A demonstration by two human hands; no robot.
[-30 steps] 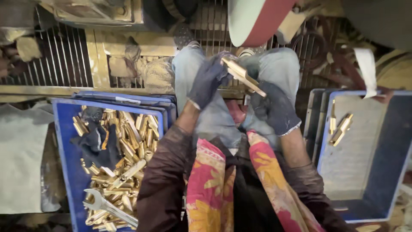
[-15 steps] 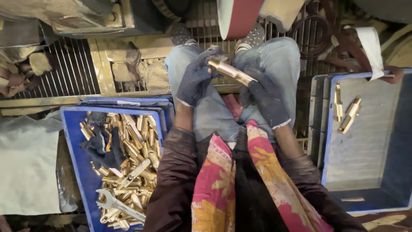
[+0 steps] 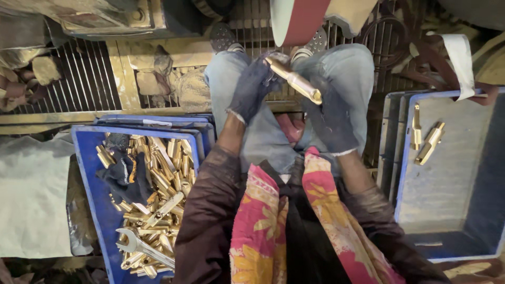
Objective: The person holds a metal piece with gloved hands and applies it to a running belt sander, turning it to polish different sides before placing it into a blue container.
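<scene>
Illumination is dim and warm overall, strongest from above at centre frame. Glare shows on the brass rod (image 3: pixel 293 80) and on the heaped brass parts (image 3: pixel 158 179) in the left tray. Dark gloves and sleeves lose detail in shadow. Corners fall off to near black. Wide-lens bending curves the tray edges. Focus is acceptable centrally; the periphery is soft with slight motion smear.

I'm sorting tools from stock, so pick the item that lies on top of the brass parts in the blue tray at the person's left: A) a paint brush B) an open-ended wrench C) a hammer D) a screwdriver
B: a silvery open-ended wrench lies across the brass parts near the front of the blue tray.
</scene>
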